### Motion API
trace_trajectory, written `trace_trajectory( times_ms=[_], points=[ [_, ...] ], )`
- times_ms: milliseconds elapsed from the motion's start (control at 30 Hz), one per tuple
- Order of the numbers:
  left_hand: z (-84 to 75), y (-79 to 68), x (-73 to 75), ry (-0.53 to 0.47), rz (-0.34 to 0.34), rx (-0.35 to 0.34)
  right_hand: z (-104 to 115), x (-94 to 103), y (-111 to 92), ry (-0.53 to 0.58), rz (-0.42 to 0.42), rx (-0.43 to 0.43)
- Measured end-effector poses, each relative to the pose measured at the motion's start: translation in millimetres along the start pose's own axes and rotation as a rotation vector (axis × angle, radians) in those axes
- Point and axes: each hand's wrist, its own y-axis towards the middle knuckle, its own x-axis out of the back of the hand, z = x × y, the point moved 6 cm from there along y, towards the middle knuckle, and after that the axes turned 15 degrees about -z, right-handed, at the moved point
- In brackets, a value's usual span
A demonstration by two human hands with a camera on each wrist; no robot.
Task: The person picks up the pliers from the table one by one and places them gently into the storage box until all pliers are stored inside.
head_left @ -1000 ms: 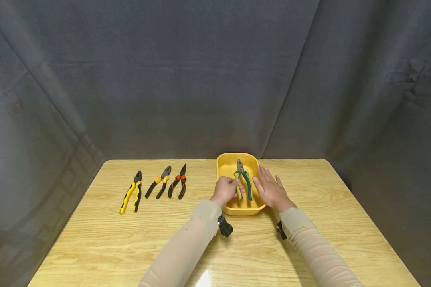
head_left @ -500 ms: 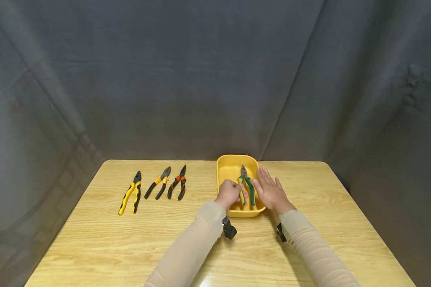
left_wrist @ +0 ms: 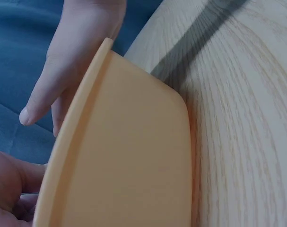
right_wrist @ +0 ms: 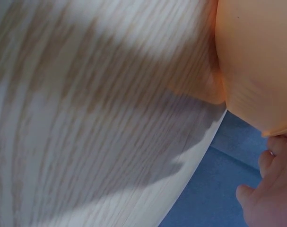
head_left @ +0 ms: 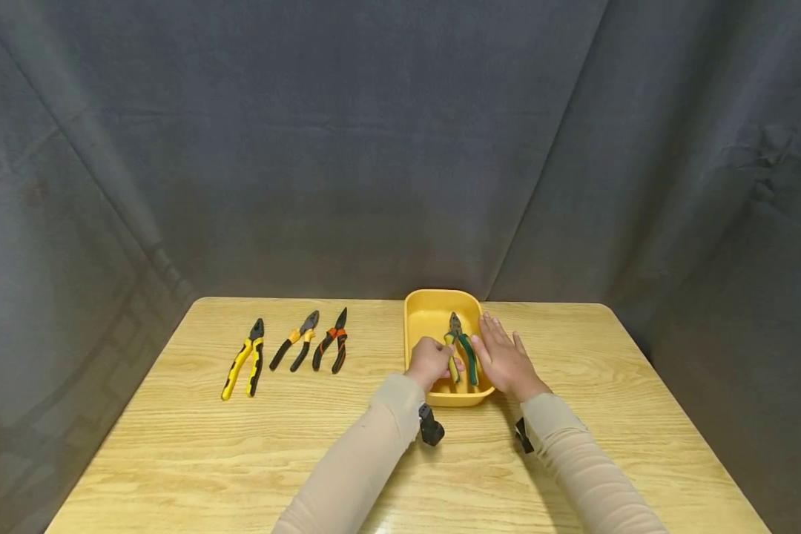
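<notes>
In the head view my left hand (head_left: 431,361) pinches the yellow-sided handle of green-and-yellow combination pliers (head_left: 472,359), held within the yellow plastic bin (head_left: 430,300). Their metal nose points toward the far end of the bin, and the two handles are spread. My right hand (head_left: 506,360) lies along the bin's right rim with straight fingers. From the left wrist, the bin's side wall (left_wrist: 129,142) fills the middle and hides the pliers. The right wrist view shows the right hand's fingertips (right_wrist: 266,161) right at the bin's rim.
Left of the bin, three more pliers lie in a row on the wooden table (head_left: 193,460): yellow-and-black pliers (head_left: 245,358), black-and-orange-yellow pliers (head_left: 295,341) and orange-and-black long-nose pliers (head_left: 331,341). A grey curtain (head_left: 347,148) hangs behind and at both sides.
My left hand has moved slightly right and nearer me, with the pliers shifting the same way inside the bin. The right hand stays at the bin's right rim.
</notes>
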Motion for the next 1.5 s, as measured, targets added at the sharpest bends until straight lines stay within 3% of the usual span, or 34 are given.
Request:
trace_trajectory(
  times_ms=[500, 800, 1167, 1500],
  points=[
    [4.4, 1.7, -12.0, 0.071, 0.002, -0.034, -2.0, -0.8, -0.5, 0.024, 0.014, -0.017],
    [4.2, 0.7, -11.9, 0.076, -0.013, -0.037, -2.1, -1.2, 0.6, 0.005, 0.014, -0.010],
    [4.7, -4.0, -13.0, 0.154, 0.021, -0.058, -2.2, -1.7, -0.9, 0.013, 0.008, -0.007],
    [5.2, -3.2, -14.5, 0.162, 0.022, -0.047, -1.5, -1.0, -1.4, -0.003, 0.009, -0.004]
  ],
)
